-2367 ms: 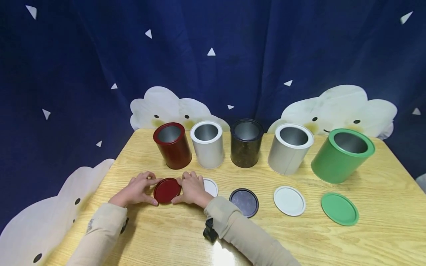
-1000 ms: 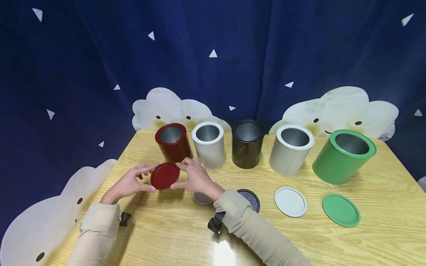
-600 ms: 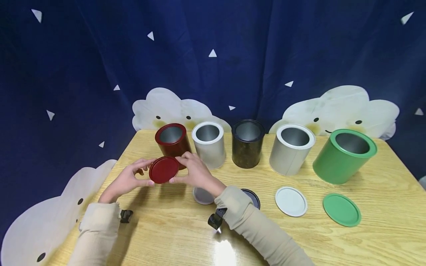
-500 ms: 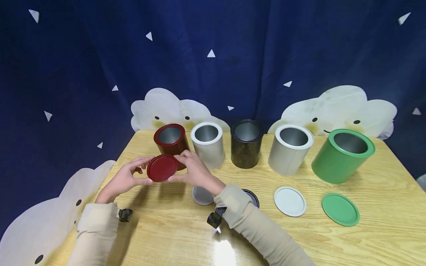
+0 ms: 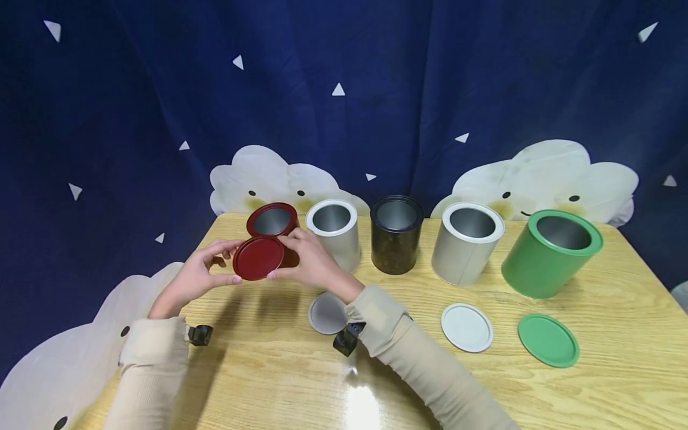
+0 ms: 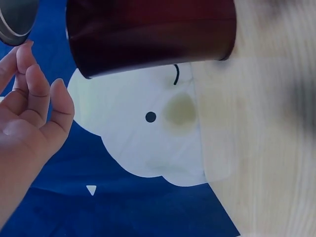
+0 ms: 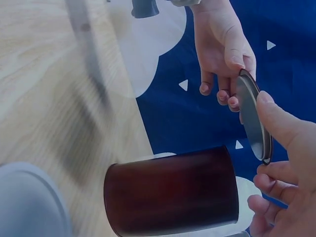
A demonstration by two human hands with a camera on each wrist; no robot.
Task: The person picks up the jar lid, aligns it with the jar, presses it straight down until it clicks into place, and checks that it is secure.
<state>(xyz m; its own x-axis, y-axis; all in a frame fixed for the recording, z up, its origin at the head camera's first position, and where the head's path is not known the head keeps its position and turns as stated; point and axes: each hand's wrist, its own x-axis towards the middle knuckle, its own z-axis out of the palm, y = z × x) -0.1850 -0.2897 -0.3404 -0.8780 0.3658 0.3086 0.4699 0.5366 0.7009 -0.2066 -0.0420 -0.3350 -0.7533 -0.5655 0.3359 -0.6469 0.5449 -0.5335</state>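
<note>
A round dark red lid is held in the air by both hands, tilted toward the head camera. My left hand pinches its left edge between thumb and fingers, and my right hand pinches the right edge. Just behind the lid stands the open red can, its lower body partly covered by lid and fingers. In the right wrist view the lid's grey underside faces the red can. The left wrist view shows only a bit of the lid, above the fingertips.
Right of the red can stand open cans: a small white can, a black can, a larger white can and a green can. In front lie a white lid, another white lid and a green lid. My right forearm covers the black lid.
Both hands have lifted the red lid from the table and carried it up and slightly left, toward the red can. The right forearm now covers the black lid.
</note>
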